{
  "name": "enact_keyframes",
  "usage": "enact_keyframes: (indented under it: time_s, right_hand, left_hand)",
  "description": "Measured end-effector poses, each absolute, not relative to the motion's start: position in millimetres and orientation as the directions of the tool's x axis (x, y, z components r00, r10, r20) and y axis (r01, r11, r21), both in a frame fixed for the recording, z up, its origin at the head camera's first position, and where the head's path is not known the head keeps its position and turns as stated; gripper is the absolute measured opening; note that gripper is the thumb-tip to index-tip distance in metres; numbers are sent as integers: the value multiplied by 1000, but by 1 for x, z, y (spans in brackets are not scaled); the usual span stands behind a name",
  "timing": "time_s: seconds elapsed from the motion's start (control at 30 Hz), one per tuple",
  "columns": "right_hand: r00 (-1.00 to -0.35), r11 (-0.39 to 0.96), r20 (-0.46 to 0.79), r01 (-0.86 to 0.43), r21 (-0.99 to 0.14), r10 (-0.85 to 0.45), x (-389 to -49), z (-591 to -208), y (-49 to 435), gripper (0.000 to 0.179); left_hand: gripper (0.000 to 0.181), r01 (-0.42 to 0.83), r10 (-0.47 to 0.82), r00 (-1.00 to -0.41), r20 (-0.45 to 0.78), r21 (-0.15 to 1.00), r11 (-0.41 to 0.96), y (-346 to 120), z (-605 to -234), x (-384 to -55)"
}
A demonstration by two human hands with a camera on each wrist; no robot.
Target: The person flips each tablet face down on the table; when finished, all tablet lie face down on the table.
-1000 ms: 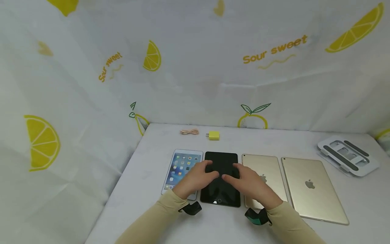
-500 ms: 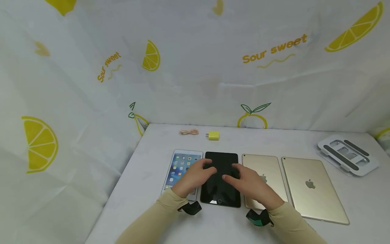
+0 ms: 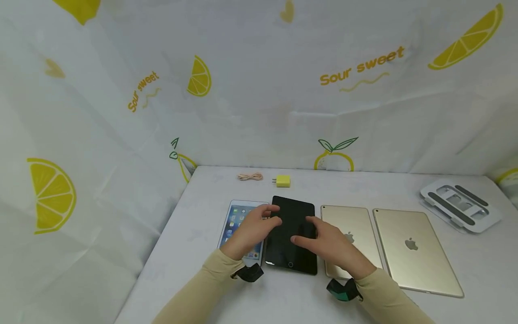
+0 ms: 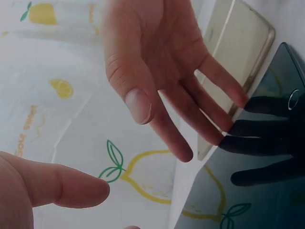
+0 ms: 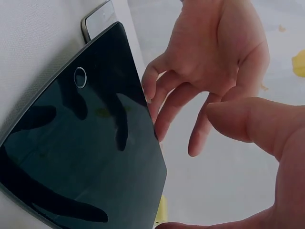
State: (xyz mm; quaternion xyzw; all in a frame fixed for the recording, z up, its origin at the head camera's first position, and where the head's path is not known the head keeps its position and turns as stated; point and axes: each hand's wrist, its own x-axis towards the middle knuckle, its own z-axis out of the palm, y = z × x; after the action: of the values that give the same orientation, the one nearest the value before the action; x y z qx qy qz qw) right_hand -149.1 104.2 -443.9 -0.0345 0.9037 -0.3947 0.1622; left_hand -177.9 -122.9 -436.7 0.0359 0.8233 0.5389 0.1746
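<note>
Head view, lower centre of frame: black tablet (image 3: 292,234) lies screen-up on the desk (image 3: 210,288), second in a row of four. Left hand (image 3: 252,229) covers its left edge and hides the right part of the lit white tablet (image 3: 238,220); fingers (image 3: 272,209) relaxed, slightly bent, gripping nothing. Can't tell whether they touch the black tablet's edge. Right hand (image 3: 329,245) lies over the seam between the black tablet and the small gold tablet (image 3: 352,225), hiding that tablet's lower left; fingers (image 3: 301,238) spread and straight over the dark glass, contact not clear (left wrist view shows them just above their own reflection). Right wrist view: home button visible, tablet's far corner cut off by the frame edge. Large gold tablet (image 3: 413,252) to the right, back up, unobstructed. Tablet stand (image 3: 459,207) at the right edge, empty-slotted frame, detail hard to read. Upper centre of the desk: coiled pink cable (image 3: 250,176) and yellow charger (image 3: 283,181), near each other, not touching. Wrist straps partly hidden under the sleeves (image 3: 202,292).
</note>
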Motion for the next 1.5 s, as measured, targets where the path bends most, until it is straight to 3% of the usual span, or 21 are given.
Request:
enact_keyframes:
  time_s: [0.47,1.07,1.23,1.43,1.5]
  right_hand:
    - [-941,664,-280,86,-743,-192,-149,-447,103,99]
    - [-940,661,-278,81,-746,-198,-150,-448,101,96]
    - [-940,653,-278,86,-753,-197,-151,-447,100,95]
    - [-936,639,-291,101,-762,-200,-149,-448,97,92]
    - [-935,637,-292,102,-764,-200,-148,-448,96,92]
  left_hand:
    - [55,-157,272,-923,-271,912,378,-128,-433,-181]
    - [68,-229,225,-910,-349,873,430,-132,-424,-185]
    - [66,-206,245,-911,-333,879,430,-134,-423,-187]
    - [46,-164,265,-913,-311,874,458,-134,-422,-186]
    - [47,-164,270,-912,-309,878,450,-134,-421,-186]
